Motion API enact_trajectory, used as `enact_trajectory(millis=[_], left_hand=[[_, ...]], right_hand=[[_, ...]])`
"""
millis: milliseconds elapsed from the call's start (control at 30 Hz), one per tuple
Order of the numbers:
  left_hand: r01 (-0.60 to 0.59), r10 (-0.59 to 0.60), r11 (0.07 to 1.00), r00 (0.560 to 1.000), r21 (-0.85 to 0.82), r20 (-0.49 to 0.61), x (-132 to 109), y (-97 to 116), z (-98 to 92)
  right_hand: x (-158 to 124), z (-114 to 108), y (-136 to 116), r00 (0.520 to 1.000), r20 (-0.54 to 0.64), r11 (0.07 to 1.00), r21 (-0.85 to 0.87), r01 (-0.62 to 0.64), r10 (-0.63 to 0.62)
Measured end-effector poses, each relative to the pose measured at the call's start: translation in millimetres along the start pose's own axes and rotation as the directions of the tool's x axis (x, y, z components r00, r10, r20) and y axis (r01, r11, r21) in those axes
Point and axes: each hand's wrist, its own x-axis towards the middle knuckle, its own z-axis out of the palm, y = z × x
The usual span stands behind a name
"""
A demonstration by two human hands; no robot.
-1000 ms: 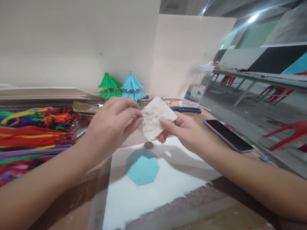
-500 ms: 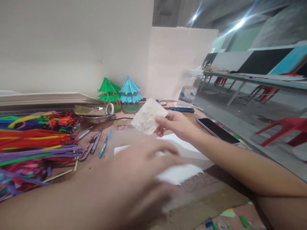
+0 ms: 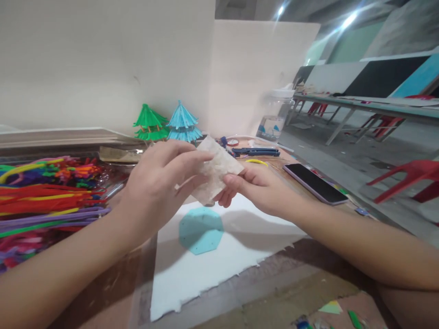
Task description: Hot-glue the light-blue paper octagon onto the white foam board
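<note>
Both my hands hold a small white, rough-surfaced square piece (image 3: 217, 171) up above the table. My left hand (image 3: 161, 183) pinches its left edge with thumb and fingers closed. My right hand (image 3: 254, 187) grips its lower right corner. Below them a light blue hexagon (image 3: 200, 230) lies flat on a white torn-edged sheet (image 3: 219, 260).
A heap of coloured pipe cleaners (image 3: 44, 196) fills the left. A green paper tree (image 3: 148, 122) and a blue paper tree (image 3: 184, 122) stand at the back by the wall. A phone (image 3: 314, 183), blue pliers (image 3: 257, 151) and a clear jar (image 3: 272, 119) lie to the right.
My left hand had dropped down over the white sheet half a second ago; it has come back up and taken hold of the white piece again. The view shifted slightly.
</note>
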Motion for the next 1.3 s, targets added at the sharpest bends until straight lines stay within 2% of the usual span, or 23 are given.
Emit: enact_trajectory(millis=[67, 133, 200, 267, 333, 400, 467, 567, 600, 667, 700, 733, 767, 800, 833, 900, 967, 1033, 1067, 1133, 1233, 1300], left_hand=[[0.024, -0.022, 0.997, 0.999, -0.067, 0.028, 1, 0, -1.9], [0.177, -0.156, 0.962, 0.981, -0.21, 0.114, 2, -2, -2.8], [0.387, -0.32, 0.842, 0.919, -0.375, 0.228, 5, -3, -3.1], [0.539, -0.413, 0.677, 0.842, -0.501, 0.348, 9, -4, -3.6], [0.65, -0.42, 0.519, 0.76, -0.556, 0.497, 12, -4, -4.5], [0.742, -0.369, 0.381, 0.669, -0.552, 0.645, 12, -3, -5.1], [0.792, -0.326, 0.267, 0.611, -0.549, 0.722, 10, -2, -4.3], [0.793, -0.312, 0.115, 0.601, -0.598, 0.736, 5, -3, 0.6], [0.789, -0.307, 0.069, 0.6, -0.611, 0.739, 4, -4, 2.9], [0.782, -0.307, -0.005, 0.592, -0.624, 0.745, 3, -5, 7.9], [0.78, -0.322, -0.026, 0.585, -0.625, 0.744, 3, -6, 10.3], [0.781, -0.348, -0.036, 0.576, -0.624, 0.74, 4, -6, 12.5], [0.783, -0.38, -0.034, 0.565, -0.621, 0.732, 4, -6, 14.3], [0.785, -0.413, -0.022, 0.557, -0.619, 0.72, 4, -5, 15.6], [0.787, -0.437, 0.002, 0.555, -0.617, 0.707, 4, -4, 16.4], [0.785, -0.453, 0.082, 0.578, -0.614, 0.679, 3, -2, 16.6], [0.769, -0.45, 0.188, 0.62, -0.611, 0.642, 2, 0, 15.6], [0.752, -0.449, 0.271, 0.651, -0.6, 0.612, 2, 1, 14.7], [0.753, -0.452, 0.292, 0.652, -0.59, 0.608, 1, 1, 14.5], [0.772, -0.457, 0.289, 0.631, -0.566, 0.627, 1, 1, 15.0], [0.806, -0.451, 0.212, 0.583, -0.553, 0.676, 2, 0, 16.4], [0.804, -0.445, 0.159, 0.577, -0.574, 0.685, 3, 0, 17.0]], right_hand=[[1, -1, -1, 1.0, 0.011, 1.0, 0.011, 0.009, -0.009], [1, -1, -2, 0.999, 0.03, 0.999, 0.024, 0.026, -0.027], [0, 0, -3, 0.998, 0.054, 0.998, 0.043, 0.035, -0.038], [0, 0, -4, 0.997, 0.072, 0.997, 0.072, 0.031, -0.037], [-1, 0, -5, 0.996, 0.085, 0.994, 0.105, 0.017, -0.026], [-1, -1, -6, 0.994, 0.106, 0.992, 0.129, -0.002, -0.012], [0, -2, -6, 0.99, 0.139, 0.991, 0.135, -0.023, 0.004], [2, -4, -4, 0.985, 0.173, 0.992, 0.122, -0.031, 0.009], [3, -4, -3, 0.988, 0.152, 0.995, 0.102, -0.011, -0.005], [4, -5, 0, 0.996, -0.005, 0.996, -0.008, 0.094, -0.094], [3, -5, 2, 0.978, -0.112, 0.979, -0.119, 0.165, -0.179], [3, -6, 3, 0.935, -0.196, 0.934, -0.264, 0.24, -0.296], [2, -7, 3, 0.873, -0.234, 0.852, -0.427, 0.303, -0.428], [1, -9, 4, 0.808, -0.209, 0.734, -0.582, 0.351, -0.552], [0, -10, 4, 0.753, -0.133, 0.597, -0.703, 0.387, -0.645], [-1, -13, 3, 0.679, 0.035, 0.363, -0.825, 0.434, -0.733], [-2, -15, 2, 0.659, 0.111, 0.261, -0.859, 0.44, -0.744], [-1, -16, 3, 0.667, 0.136, 0.235, -0.87, 0.434, -0.732], [-1, -16, 4, 0.676, 0.148, 0.224, -0.875, 0.43, -0.722], [-1, -15, 6, 0.69, 0.187, 0.194, -0.88, 0.434, -0.699], [-2, -15, 5, 0.691, 0.222, 0.17, -0.876, 0.451, -0.688], [-2, -16, 4, 0.68, 0.238, 0.155, -0.873, 0.463, -0.693]])
